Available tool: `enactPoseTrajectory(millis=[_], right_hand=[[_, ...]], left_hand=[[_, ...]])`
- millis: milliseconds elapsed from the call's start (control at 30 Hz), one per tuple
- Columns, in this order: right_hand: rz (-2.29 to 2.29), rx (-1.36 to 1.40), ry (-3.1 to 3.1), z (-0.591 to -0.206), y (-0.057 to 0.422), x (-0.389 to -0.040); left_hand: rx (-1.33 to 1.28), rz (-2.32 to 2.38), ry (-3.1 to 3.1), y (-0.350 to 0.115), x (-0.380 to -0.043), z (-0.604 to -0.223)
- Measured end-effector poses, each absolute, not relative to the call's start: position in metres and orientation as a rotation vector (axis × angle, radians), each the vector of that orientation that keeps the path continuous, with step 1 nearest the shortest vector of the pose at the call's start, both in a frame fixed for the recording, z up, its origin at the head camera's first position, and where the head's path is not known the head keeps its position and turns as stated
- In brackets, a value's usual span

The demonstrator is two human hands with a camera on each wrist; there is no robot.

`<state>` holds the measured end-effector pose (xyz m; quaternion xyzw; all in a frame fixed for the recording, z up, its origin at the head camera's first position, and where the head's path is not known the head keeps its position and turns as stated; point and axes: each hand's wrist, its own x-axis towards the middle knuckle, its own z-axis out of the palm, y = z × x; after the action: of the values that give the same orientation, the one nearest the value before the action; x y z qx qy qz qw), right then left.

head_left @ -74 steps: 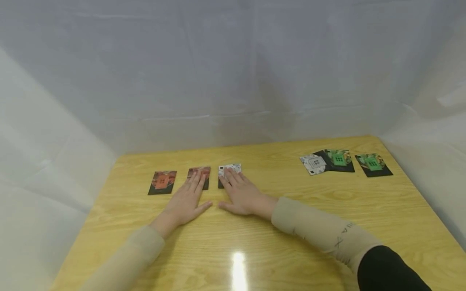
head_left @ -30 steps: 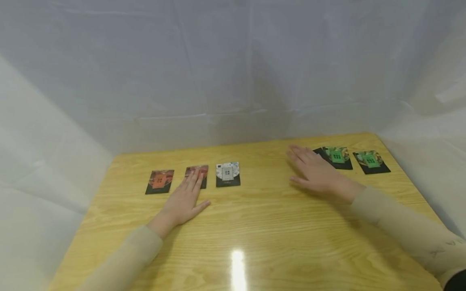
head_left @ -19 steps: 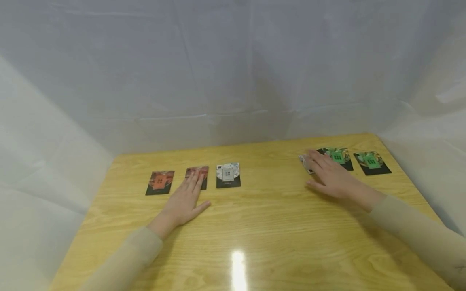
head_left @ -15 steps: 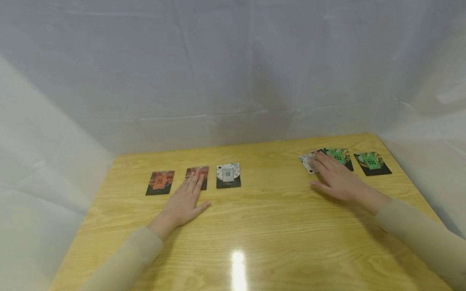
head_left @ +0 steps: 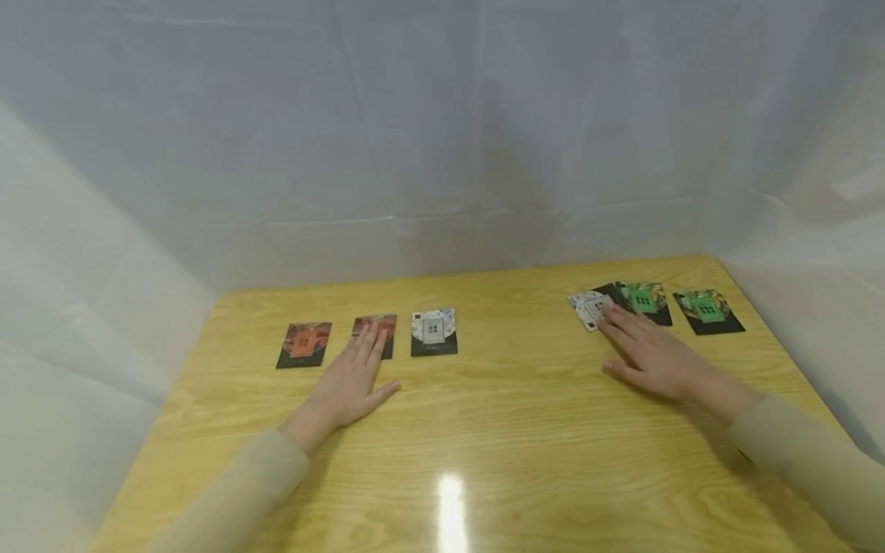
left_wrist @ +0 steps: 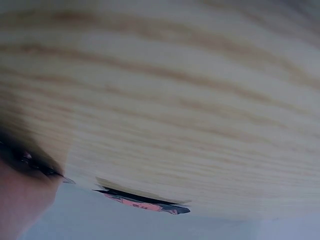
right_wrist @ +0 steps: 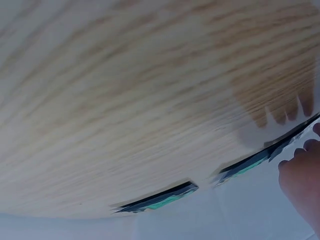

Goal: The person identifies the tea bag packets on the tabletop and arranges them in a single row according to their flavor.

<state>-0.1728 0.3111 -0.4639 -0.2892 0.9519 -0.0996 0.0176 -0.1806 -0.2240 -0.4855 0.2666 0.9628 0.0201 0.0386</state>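
Note:
In the head view my left hand [head_left: 346, 384] lies with straight fingers on a flat red-and-black packet [head_left: 376, 326], covering part of it. Left of it is another red-and-black packet [head_left: 304, 346]; to its right lies a white-and-black packet [head_left: 433, 332]. My right hand [head_left: 653, 355], fingers extended, has its fingertips at a second white packet [head_left: 590, 309], which lies askew at the far right. That packet meets or overlaps a green-and-black packet [head_left: 643, 299]; the hand hides part of both. The right wrist view shows a green packet [right_wrist: 160, 200] low along the table.
One more green-and-black packet [head_left: 708, 311] sits near the right edge of the wooden table [head_left: 512, 430]. White sheeting [head_left: 442, 138] hangs behind the table and along both sides. A bright light reflection shows near the front.
My right hand has left the middle white packet and moved right, over the askew white packet, then drawn back toward its lower right. The left hand stays on the red packet.

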Motion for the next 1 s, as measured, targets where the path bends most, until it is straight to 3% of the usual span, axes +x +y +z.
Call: enactPoseTrajectory(millis=[467, 1000], right_hand=[[-0.242, -0.933, 2.897, -0.461, 0.284, -0.182], [-0.2, -0.992, 2.889, -0.474, 0.218, -0.194]], left_hand=[[0.815, 0.075, 2.949, -0.223, -0.179, -0.481], [0.811, 0.104, 2.946, -0.224, -0.18, -0.483]])
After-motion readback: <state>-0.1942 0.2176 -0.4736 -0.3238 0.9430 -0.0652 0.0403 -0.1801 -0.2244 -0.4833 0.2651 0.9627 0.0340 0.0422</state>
